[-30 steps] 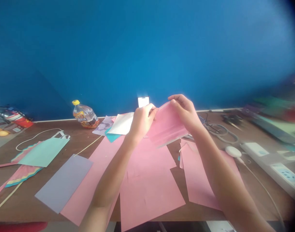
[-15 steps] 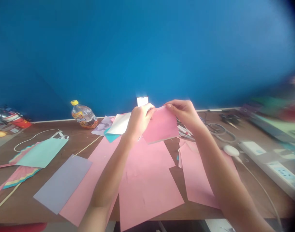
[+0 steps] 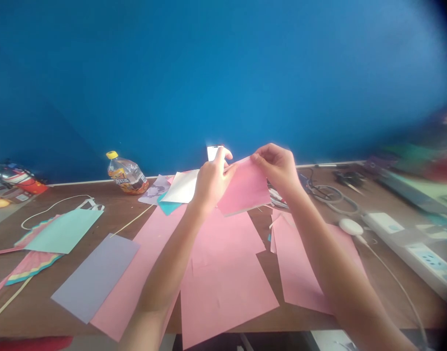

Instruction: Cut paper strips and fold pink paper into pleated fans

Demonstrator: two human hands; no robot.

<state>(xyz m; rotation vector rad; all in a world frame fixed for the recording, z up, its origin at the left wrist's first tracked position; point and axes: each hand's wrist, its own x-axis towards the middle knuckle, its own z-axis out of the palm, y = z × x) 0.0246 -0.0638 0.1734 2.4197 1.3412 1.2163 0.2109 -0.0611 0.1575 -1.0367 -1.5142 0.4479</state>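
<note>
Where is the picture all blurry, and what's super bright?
Head view: the clutter at the far right is smeared, and the right-hand corners go dark; head view: the phone screen glares nearly blank white; head view: the raised pink paper looks clearer than that clutter.

Left hand [image 3: 211, 181], right hand [image 3: 279, 165] and slim forearms [image 3: 328, 256] are bare.

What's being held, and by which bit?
The raised pink paper, by its upper edge: right hand pinching near the right corner, left hand touching near the left end.
</note>
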